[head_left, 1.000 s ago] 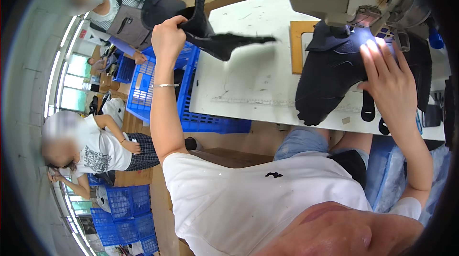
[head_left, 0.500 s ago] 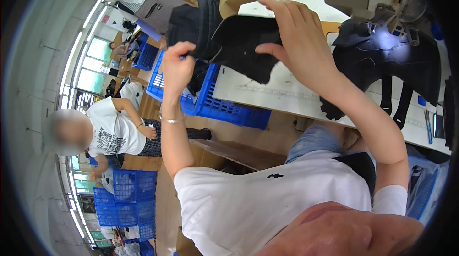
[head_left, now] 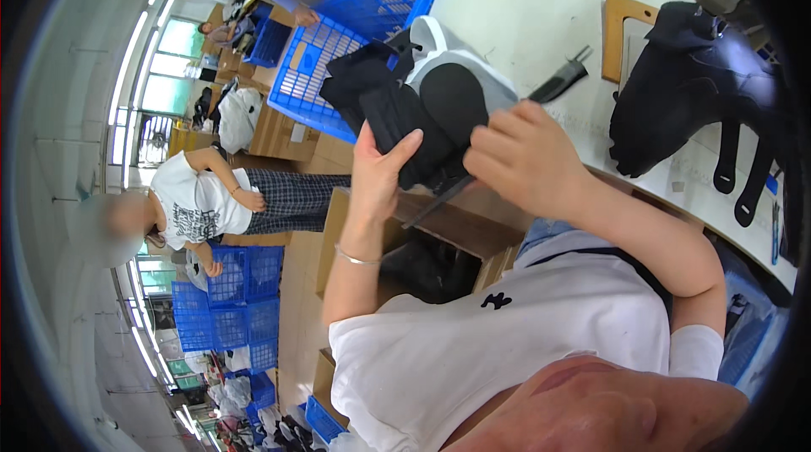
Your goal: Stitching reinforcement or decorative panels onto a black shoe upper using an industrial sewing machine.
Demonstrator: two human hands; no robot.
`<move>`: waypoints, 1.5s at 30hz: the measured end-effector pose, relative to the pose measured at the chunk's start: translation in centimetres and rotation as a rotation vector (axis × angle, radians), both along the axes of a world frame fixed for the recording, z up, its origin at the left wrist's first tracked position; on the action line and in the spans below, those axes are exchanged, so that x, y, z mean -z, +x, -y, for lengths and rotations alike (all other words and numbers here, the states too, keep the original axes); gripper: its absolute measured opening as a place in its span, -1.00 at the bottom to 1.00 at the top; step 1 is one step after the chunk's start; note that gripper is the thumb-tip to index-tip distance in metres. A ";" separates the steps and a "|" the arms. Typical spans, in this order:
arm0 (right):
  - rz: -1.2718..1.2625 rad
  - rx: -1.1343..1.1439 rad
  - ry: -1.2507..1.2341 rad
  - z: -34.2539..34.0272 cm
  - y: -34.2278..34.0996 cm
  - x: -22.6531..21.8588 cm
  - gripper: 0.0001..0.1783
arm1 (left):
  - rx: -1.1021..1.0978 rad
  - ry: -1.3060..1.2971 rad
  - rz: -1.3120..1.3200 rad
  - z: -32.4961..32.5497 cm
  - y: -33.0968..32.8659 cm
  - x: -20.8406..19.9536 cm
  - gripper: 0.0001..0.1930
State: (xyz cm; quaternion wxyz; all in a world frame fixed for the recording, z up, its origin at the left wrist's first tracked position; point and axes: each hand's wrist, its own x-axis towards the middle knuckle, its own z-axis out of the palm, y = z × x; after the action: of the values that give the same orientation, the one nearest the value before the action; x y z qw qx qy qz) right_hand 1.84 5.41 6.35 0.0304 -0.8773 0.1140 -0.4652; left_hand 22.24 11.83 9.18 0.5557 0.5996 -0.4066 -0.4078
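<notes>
Gripping a black and grey padded piece (head_left: 422, 106), left hand (head_left: 376, 173) and right hand (head_left: 524, 156) close their fingers on it above the blue crate (head_left: 338, 55); another black piece (head_left: 676, 89) waits on the white surface (head_left: 524, 4)

Blue crate (head_left: 338, 72) beside white table (head_left: 541, 4); dark bag (head_left: 676, 89), possibly backpack, on table.

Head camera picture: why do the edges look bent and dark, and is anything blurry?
Head view: a fisheye lens bends the white table edge and rounds the frame, with black corners; bright windows glare at left; the hands, left and right, and the black garment are sharp.
</notes>
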 end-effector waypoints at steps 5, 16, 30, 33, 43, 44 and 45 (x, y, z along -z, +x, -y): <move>0.020 -0.034 -0.181 -2.3 -2.1 3.1 -0.85 | -0.120 -0.099 -0.537 -2.5 -0.8 6.8 -0.58; 0.003 -0.318 -0.213 0.0 -1.4 1.7 -0.80 | 0.331 -0.283 -1.322 -2.5 -1.9 13.1 -0.25; -0.320 -0.099 0.067 0.3 1.8 2.4 -0.58 | 0.610 -0.256 -1.318 -0.3 -2.4 12.2 -0.06; -0.207 -0.325 -0.013 0.9 2.7 3.3 -0.61 | 0.505 -0.095 -1.338 -0.1 -2.8 11.9 -0.15; 0.041 -0.473 0.037 2.9 5.0 5.4 -0.68 | 0.394 -0.002 -1.179 0.9 -4.7 12.7 -0.17; 0.066 -0.487 0.031 3.1 5.3 5.5 -0.68 | 0.390 -0.005 -1.184 0.9 -4.9 12.7 -0.17; 0.088 -0.489 0.032 3.2 5.6 5.5 -0.70 | 0.408 -0.109 -1.279 0.8 -5.0 12.5 -0.17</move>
State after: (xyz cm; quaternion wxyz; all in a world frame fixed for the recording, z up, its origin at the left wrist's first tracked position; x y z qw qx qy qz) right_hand 7.39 2.24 0.87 0.1608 -0.8571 -0.0959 -0.4798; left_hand 17.22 11.02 -3.34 0.6285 0.1222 -0.1223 -0.7584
